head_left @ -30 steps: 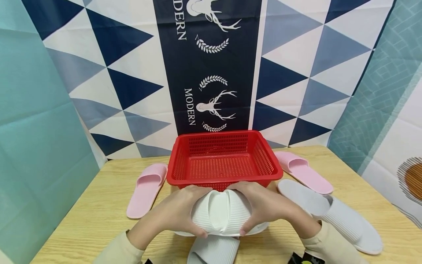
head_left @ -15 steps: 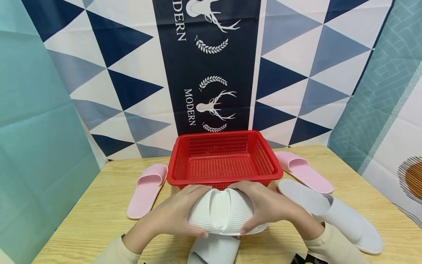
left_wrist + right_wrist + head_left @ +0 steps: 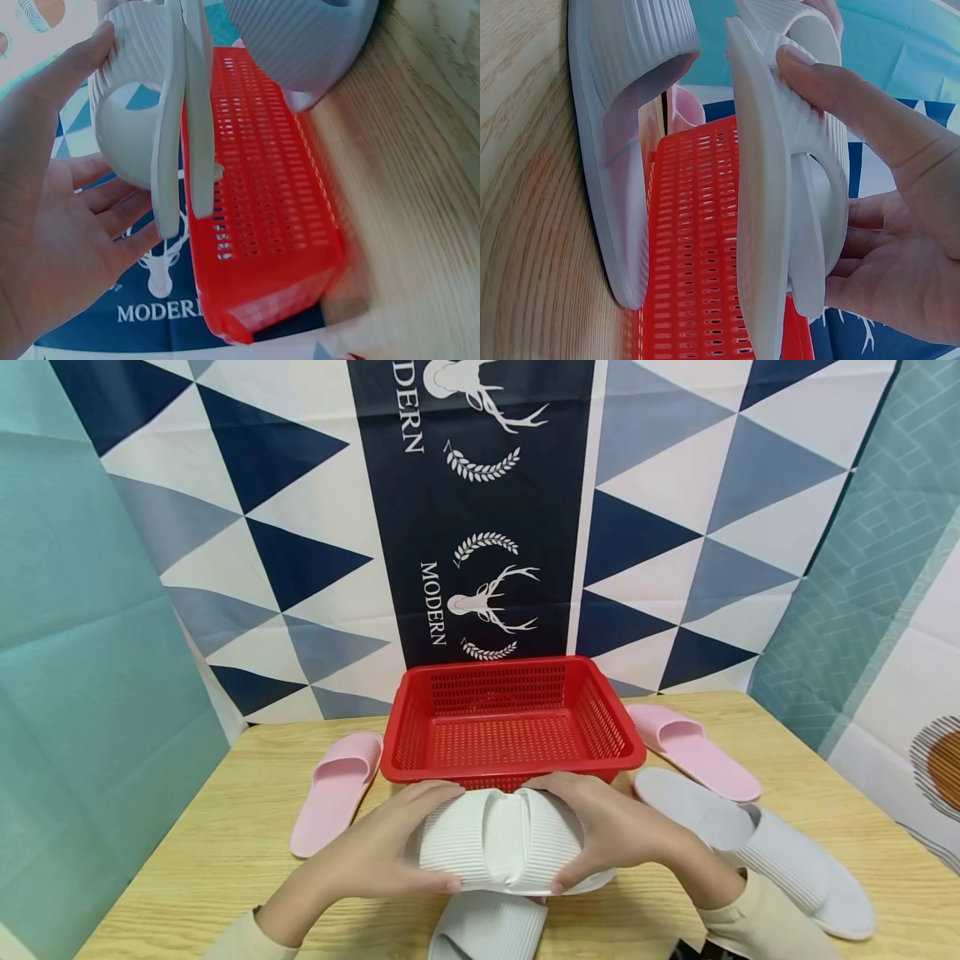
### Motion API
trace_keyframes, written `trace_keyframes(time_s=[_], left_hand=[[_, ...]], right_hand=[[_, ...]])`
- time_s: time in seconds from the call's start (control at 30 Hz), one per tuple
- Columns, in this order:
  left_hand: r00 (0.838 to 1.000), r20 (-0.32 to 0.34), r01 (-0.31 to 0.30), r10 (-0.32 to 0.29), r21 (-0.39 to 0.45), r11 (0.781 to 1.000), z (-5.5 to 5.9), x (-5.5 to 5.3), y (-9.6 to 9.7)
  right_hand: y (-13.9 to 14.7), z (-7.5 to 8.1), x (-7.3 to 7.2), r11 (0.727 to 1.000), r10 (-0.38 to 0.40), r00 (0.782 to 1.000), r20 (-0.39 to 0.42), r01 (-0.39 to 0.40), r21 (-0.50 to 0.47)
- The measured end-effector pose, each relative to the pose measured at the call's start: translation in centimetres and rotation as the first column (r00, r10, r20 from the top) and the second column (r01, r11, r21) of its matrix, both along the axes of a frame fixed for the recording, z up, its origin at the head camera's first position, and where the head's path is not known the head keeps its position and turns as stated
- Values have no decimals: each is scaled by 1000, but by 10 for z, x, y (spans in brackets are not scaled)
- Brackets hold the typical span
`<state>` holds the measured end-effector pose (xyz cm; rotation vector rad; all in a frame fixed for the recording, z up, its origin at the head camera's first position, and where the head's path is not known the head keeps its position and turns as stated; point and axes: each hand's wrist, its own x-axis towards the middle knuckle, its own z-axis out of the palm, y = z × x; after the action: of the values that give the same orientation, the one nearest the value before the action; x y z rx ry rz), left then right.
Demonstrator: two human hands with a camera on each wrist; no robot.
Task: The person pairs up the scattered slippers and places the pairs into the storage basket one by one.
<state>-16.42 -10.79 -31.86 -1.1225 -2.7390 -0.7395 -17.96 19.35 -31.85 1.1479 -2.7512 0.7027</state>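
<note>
Both my hands hold a pair of white slippers (image 3: 504, 839), nested together with their ribbed straps side by side, in front of the basket. My left hand (image 3: 382, 852) grips the left end, and in the left wrist view its thumb touches the ribbed strap (image 3: 139, 45) while the fingers curve behind. On the right end, my right hand (image 3: 618, 822) has its thumb across the near side of the slippers (image 3: 761, 195) and its fingers round the far side. Just below the pair, partly covered by it, lies a light grey slipper (image 3: 491, 927) on the table.
A red perforated basket (image 3: 450, 774) stands at the back middle of the wooden table (image 3: 195, 877). Pink slippers flank it, one on the left (image 3: 330, 806) and one on the right (image 3: 705, 760). Two grey-white slippers (image 3: 787, 860) lie overlapping near my right forearm.
My left hand has shifted slightly left, and the left end of the white slippers reaches a little further left. The right hand stays nearly in place.
</note>
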Motion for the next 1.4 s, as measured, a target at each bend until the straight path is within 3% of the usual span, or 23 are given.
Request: trace_keyframes(time_s=[0.5,0.67,0.77,0.9,1.07,1.2,1.4], left_hand=[[992,112,-72,57,133,989,-14,-2,-28],[982,186,-88,40,260,962,-25,-7,-35],[962,273,-87,-10,341,936,-31,-10,-37],[917,395,-123,-49,399,909,-37,-13,-38],[858,514,-239,-19,431,870,-40,-15,-38],[782,624,-350,-3,443,826,-38,-15,-39],[637,756,-409,-151,497,765,-39,-16,-41]], right_hand=[[8,0,0,1000,6,1000,-3,-6,0],[9,2,2,1000,-2,1000,2,2,-2],[9,2,2,1000,-5,1000,8,5,-3],[10,2,2,1000,-2,1000,11,2,-4],[8,2,1,1000,6,1000,-1,-6,-5],[7,2,0,1000,7,1000,-17,-7,-5],[5,1,0,1000,18,1000,-23,-18,-11]])
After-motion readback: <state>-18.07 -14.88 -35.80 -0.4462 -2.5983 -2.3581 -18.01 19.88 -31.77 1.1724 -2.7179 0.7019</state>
